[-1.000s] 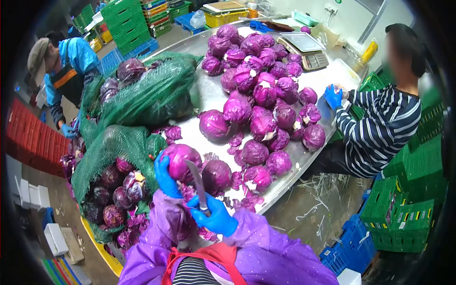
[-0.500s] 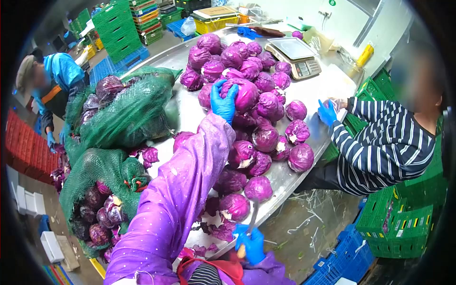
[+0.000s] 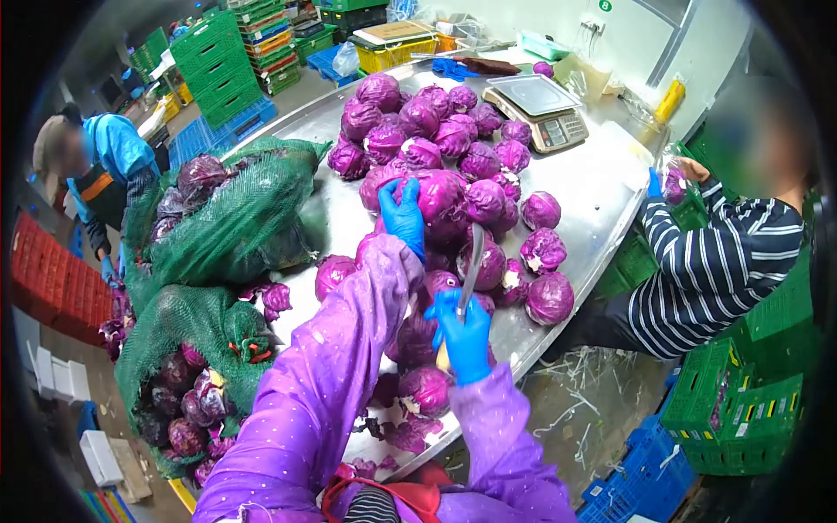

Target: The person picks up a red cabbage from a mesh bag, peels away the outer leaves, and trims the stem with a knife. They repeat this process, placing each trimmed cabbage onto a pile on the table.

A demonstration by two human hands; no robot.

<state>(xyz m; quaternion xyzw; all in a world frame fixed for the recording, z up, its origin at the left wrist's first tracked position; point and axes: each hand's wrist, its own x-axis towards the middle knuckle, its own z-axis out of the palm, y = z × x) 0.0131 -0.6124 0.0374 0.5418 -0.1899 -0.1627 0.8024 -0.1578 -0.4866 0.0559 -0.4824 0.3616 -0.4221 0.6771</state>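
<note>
Purple cabbages (image 3: pixel 550 298) lie heaped on the metal table (image 3: pixel 344 205). Gloved in blue, my left hand (image 3: pixel 403 220) grips a large cabbage (image 3: pixel 440 199) near the middle of the heap, thumb and fingers bent over its near side. A knife (image 3: pixel 472 266) with a curved metal blade is in my right hand (image 3: pixel 462 336), also in a blue glove. Its blade points up and away, its tip close to the right side of that large cabbage. Part of the handle shows below my fingers. Below this hand lies another cabbage (image 3: pixel 425 391) with a pale cut end.
Green mesh sacks (image 3: pixel 253 205) of cabbages fill the table's left side. A scale (image 3: pixel 545 109) stands at the back. One person (image 3: pixel 706 270) in stripes holds a bagged cabbage at right; another person (image 3: pixel 118 152) bends at far left. Green crates (image 3: pixel 732 410) are stacked lower right.
My right hand has risen with the knife from the table's near edge toward the large cabbage. My left hand stays on it. The striped person's hands have moved right, now with a bagged cabbage.
</note>
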